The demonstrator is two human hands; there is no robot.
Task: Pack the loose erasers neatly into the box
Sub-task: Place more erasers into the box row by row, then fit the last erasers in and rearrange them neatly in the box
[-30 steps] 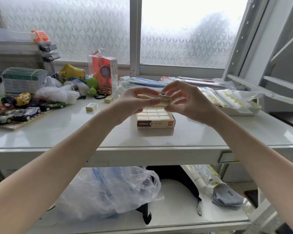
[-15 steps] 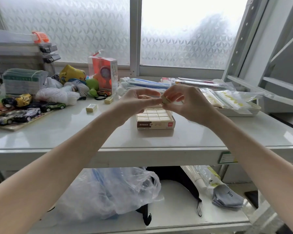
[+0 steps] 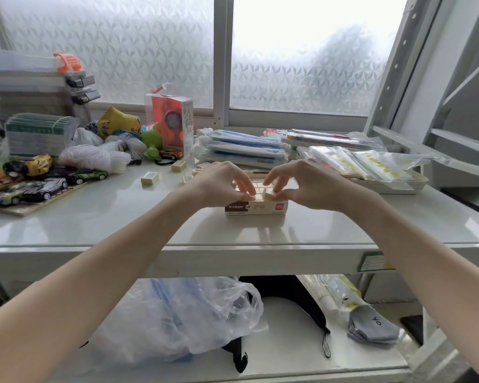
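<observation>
A low cardboard box (image 3: 256, 208) with rows of cream erasers stands in the middle of the white table (image 3: 150, 230). My right hand (image 3: 307, 186) pinches a cream eraser (image 3: 268, 195) at the box's front row, tilted against the packed ones. Beside it, my left hand (image 3: 221, 185) has its fingertips curled down onto the erasers at the box's front left. Loose erasers lie behind and to the left: one (image 3: 150, 178), another (image 3: 178, 166), and small ones (image 3: 188, 178) partly hidden by my left hand.
Toy cars (image 3: 39, 183) on a board and bags of toys crowd the left of the table. An orange boxed toy (image 3: 169, 123) stands at the back. Stacked packets (image 3: 244, 147) and plastic sleeves in a tray (image 3: 371, 167) lie behind and right of the box.
Both hands came down from above the box to its top. The eraser went with them from mid-air to the box's front row.
</observation>
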